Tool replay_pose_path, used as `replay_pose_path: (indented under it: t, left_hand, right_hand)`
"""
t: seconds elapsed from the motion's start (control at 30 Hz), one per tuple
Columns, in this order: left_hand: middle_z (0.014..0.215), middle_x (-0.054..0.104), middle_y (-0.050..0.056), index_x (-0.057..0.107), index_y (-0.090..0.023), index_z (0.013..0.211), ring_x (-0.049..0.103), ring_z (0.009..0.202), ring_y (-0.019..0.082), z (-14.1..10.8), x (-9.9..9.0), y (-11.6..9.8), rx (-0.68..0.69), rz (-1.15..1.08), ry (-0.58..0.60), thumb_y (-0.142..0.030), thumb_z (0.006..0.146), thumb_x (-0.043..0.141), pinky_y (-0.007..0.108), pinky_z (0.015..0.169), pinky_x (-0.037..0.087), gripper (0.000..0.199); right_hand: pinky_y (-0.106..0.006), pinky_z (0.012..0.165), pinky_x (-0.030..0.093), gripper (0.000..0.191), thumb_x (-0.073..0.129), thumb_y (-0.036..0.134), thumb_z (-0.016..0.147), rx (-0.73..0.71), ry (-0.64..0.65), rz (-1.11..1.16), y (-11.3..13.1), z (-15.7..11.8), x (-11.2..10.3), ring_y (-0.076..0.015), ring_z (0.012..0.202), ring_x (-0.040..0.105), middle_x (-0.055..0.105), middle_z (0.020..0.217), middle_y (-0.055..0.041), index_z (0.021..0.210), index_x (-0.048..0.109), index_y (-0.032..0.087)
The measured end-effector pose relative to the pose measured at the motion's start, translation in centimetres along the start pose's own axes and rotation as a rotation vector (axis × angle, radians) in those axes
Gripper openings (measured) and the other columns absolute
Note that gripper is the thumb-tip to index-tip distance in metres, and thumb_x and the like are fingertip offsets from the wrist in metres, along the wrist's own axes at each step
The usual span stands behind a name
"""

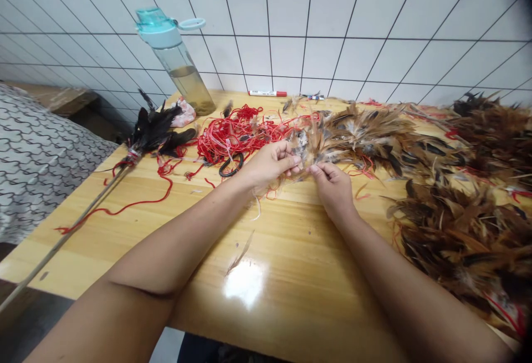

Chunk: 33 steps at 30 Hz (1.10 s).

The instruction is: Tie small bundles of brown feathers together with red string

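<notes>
My left hand [272, 164] is at the near end of a long pile of brown feathers [366, 130], its thumb and fingers pinched on small greyish feathers. Close to its right, my right hand [336, 190] has thumb and forefinger pressed together at the pile's edge; what sits between those fingertips is too small to make out. A tangle of red string [236, 136] lies just beyond my left wrist. The black handle of a tool, perhaps scissors [231, 165], pokes out beneath that string.
A stick [62, 246] with black feathers [155, 127] bound to its end crosses the left table edge. Behind stand a water bottle [183, 69] and a red-capped marker [267, 93] by the tiled wall. More brown feathers [469, 235] cover the right side. A loose feather [241, 253] lies in front.
</notes>
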<state>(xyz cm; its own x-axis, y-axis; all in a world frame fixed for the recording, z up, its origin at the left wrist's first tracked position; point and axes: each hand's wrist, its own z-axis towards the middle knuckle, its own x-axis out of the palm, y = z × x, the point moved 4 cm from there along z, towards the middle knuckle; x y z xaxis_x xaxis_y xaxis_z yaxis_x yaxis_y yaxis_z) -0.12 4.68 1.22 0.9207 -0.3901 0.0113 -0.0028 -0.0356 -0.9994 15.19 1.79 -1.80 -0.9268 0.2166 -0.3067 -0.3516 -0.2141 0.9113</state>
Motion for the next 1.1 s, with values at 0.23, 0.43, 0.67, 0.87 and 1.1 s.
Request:
replay_pose_path:
  t: [0.23,0.43,0.67,0.87,1.1]
  left_hand:
    - [0.075,0.059,0.000,0.057,-0.013,0.082,0.054,0.068,0.009,0.0,0.8,0.8,0.073,0.007,-0.019,-0.031,0.071,0.072,0.022,0.065,0.042,0.025]
    - [0.072,0.055,-0.002,0.054,-0.014,0.078,0.053,0.069,0.010,0.2,0.8,0.9,0.112,0.106,-0.034,-0.027,0.072,0.068,0.023,0.068,0.043,0.020]
    - [0.073,0.058,-0.002,0.057,-0.015,0.082,0.053,0.067,0.010,-0.1,0.1,-0.2,0.130,0.351,-0.083,-0.025,0.077,0.061,0.023,0.064,0.041,0.012]
    - [0.075,0.062,0.001,0.064,-0.016,0.076,0.055,0.072,0.013,-0.7,0.3,-1.0,0.153,0.976,0.088,-0.019,0.077,0.062,0.024,0.066,0.040,0.004]
    - [0.089,0.064,0.006,0.064,-0.017,0.083,0.059,0.086,0.020,-0.8,1.6,0.5,0.202,1.257,0.142,-0.020,0.084,0.051,0.031,0.079,0.044,0.013]
  right_hand:
    - [-0.028,0.064,0.040,0.020,0.057,0.032,0.079,-0.061,0.058,-0.036,0.2,0.1,0.2,-0.0146,0.061,0.050,0.056,0.060,0.0005,0.064,0.064,0.020]
    - [-0.029,0.065,0.039,0.021,0.059,0.033,0.078,-0.077,0.096,-0.037,0.3,0.1,0.5,-0.0147,0.063,0.050,0.056,0.062,-0.0001,0.063,0.062,0.019]
    - [-0.028,0.062,0.038,0.021,0.058,0.035,0.079,0.000,0.053,0.009,0.2,0.0,0.2,-0.0135,0.061,0.047,0.054,0.060,0.0020,0.064,0.059,0.020]
    - [-0.029,0.068,0.041,0.022,0.056,0.038,0.079,0.112,-0.014,0.128,-0.2,0.1,0.0,-0.0150,0.068,0.053,0.065,0.071,-0.0007,0.074,0.064,0.019]
    - [-0.029,0.066,0.041,0.023,0.055,0.039,0.079,0.100,-0.018,0.110,0.0,0.0,0.0,-0.0153,0.066,0.052,0.063,0.068,-0.0003,0.074,0.064,0.019]
